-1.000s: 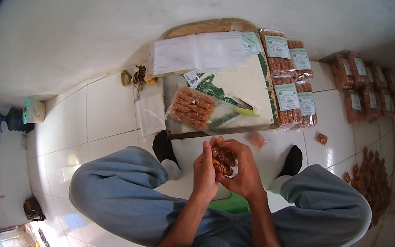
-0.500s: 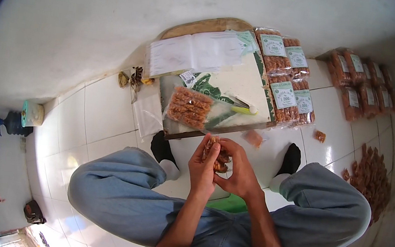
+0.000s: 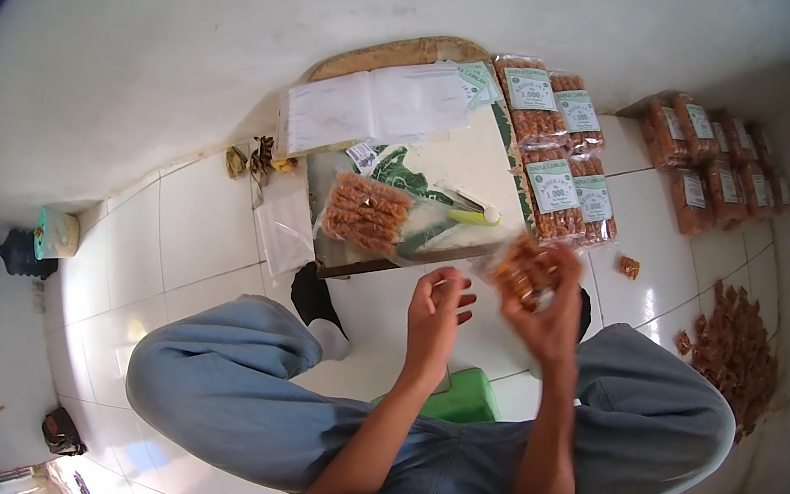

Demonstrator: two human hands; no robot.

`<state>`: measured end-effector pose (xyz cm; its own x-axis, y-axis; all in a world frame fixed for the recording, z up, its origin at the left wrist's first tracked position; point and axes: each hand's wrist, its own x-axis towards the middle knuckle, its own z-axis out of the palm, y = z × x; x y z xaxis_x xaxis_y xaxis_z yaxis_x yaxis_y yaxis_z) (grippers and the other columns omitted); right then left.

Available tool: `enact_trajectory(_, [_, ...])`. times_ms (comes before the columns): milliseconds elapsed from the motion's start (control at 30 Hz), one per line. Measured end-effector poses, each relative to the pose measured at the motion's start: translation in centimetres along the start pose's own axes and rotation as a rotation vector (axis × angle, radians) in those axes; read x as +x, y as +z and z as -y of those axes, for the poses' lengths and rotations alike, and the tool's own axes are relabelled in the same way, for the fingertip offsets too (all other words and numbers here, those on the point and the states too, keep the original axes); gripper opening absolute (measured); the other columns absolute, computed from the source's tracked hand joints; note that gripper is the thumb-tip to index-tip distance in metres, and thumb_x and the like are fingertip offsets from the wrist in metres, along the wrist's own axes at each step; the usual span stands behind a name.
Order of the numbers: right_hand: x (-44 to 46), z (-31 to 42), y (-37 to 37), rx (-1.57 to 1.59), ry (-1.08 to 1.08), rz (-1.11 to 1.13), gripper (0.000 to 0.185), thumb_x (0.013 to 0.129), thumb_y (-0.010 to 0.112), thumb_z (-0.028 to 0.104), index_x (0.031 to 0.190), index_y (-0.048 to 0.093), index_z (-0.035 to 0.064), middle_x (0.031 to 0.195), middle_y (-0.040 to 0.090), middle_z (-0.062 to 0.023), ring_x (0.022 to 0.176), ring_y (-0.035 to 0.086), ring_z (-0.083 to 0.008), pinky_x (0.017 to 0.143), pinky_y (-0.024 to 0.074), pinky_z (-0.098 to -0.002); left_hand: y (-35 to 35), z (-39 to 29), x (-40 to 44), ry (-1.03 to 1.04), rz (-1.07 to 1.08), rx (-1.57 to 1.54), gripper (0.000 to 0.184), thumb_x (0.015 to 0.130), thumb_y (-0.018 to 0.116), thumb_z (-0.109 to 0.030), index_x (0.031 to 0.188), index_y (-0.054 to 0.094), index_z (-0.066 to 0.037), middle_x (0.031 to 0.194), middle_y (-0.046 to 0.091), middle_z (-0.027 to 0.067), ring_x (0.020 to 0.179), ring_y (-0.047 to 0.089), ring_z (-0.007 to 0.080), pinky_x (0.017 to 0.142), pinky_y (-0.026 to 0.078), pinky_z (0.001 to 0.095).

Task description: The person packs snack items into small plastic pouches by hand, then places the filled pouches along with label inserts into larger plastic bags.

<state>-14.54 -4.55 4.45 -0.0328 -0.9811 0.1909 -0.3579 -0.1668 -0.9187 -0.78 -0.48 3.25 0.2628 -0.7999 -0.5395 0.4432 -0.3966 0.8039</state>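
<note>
My right hand (image 3: 557, 315) grips a bunch of small brown snack packets (image 3: 526, 269) in clear plastic, just past the front right edge of the low table (image 3: 472, 165). Motion blurs that hand a little. To its left, my left hand (image 3: 434, 325) is raised with its fingers loosely curled and apart, nothing in it. On the table lies a clear bag (image 3: 366, 213) filled with rows of the same packets. Beside this bag rests a tool with a yellow-green handle (image 3: 475, 217). A stack of clear plastic bags (image 3: 374, 108) covers the table's back left.
Several labelled snack packs (image 3: 554, 180) line the table's right side. More filled packs (image 3: 714, 166) stand by the wall. A heap of loose packets (image 3: 733, 355) and a single packet (image 3: 628, 267) lie on the tiled floor at right. A green object (image 3: 465, 396) is between my legs.
My hands have come apart. The right hand has moved right and forward with the packets, towards the table edge, while the left has let go and opened.
</note>
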Motion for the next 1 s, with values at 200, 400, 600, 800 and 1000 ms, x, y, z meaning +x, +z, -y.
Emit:
enact_trajectory(200, [2.5, -9.3, -5.7, 0.287, 0.611, 0.050, 0.047, 0.077, 0.075, 0.016, 0.117, 0.053, 0.0035, 0.096, 0.064, -0.0082, 0.075, 0.060, -0.0129, 0.069, 0.0490, -0.0319, 0.3, 7.2, 2.0, -0.078, 0.134, 0.765, 0.051, 0.081, 0.072, -0.052, 0.100, 0.062, -0.005, 0.078, 0.067, 0.0065, 0.075, 0.066, 0.0230, 0.070, 0.051, 0.0364])
enact_trajectory(400, [0.9, -10.3, -3.6, 0.673, 0.979, 0.148, 0.025, 0.084, 0.066, 0.025, 0.102, 0.063, 0.0083, 0.090, 0.065, -0.0036, 0.079, 0.060, -0.0185, 0.068, 0.0457, -0.0316, 0.2, 8.4, 1.3, 0.332, -0.095, 0.963, 0.045, 0.074, 0.080, -0.044, 0.091, 0.057, -0.009, 0.073, 0.060, 0.0037, 0.067, 0.060, 0.0238, 0.062, 0.047, 0.0378])
enact_trajectory(600, [0.6, -11.2, -1.8, 1.009, 1.133, 0.220, 0.035, 0.087, 0.065, 0.031, 0.113, 0.061, 0.0084, 0.103, 0.067, -0.0093, 0.084, 0.064, -0.0232, 0.067, 0.0476, -0.0329, 1.2, 9.0, 2.5, 0.813, -0.219, 0.952, 0.041, 0.069, 0.083, -0.027, 0.093, 0.055, -0.011, 0.082, 0.055, 0.0045, 0.075, 0.057, 0.0246, 0.064, 0.045, 0.0405])
enact_trajectory(800, [0.9, -10.1, -0.6, 1.078, 1.113, 0.310, 0.037, 0.088, 0.060, 0.036, 0.113, 0.062, 0.0081, 0.104, 0.068, -0.0095, 0.086, 0.064, -0.0236, 0.065, 0.0491, -0.0320, 1.3, 8.5, 2.6, 0.836, -0.271, 0.898, 0.032, 0.073, 0.078, -0.017, 0.095, 0.055, -0.012, 0.085, 0.054, 0.0054, 0.078, 0.057, 0.0246, 0.067, 0.046, 0.0400])
enact_trajectory(1000, [1.4, -9.4, -0.3, 1.033, 1.104, 0.386, 0.036, 0.089, 0.061, 0.032, 0.116, 0.061, 0.0087, 0.108, 0.067, -0.0077, 0.089, 0.063, -0.0211, 0.067, 0.0486, -0.0302, 1.0, 8.6, 2.9, 0.871, -0.265, 0.832, 0.029, 0.074, 0.076, -0.014, 0.095, 0.055, -0.010, 0.085, 0.054, 0.0064, 0.077, 0.058, 0.0245, 0.064, 0.047, 0.0388])
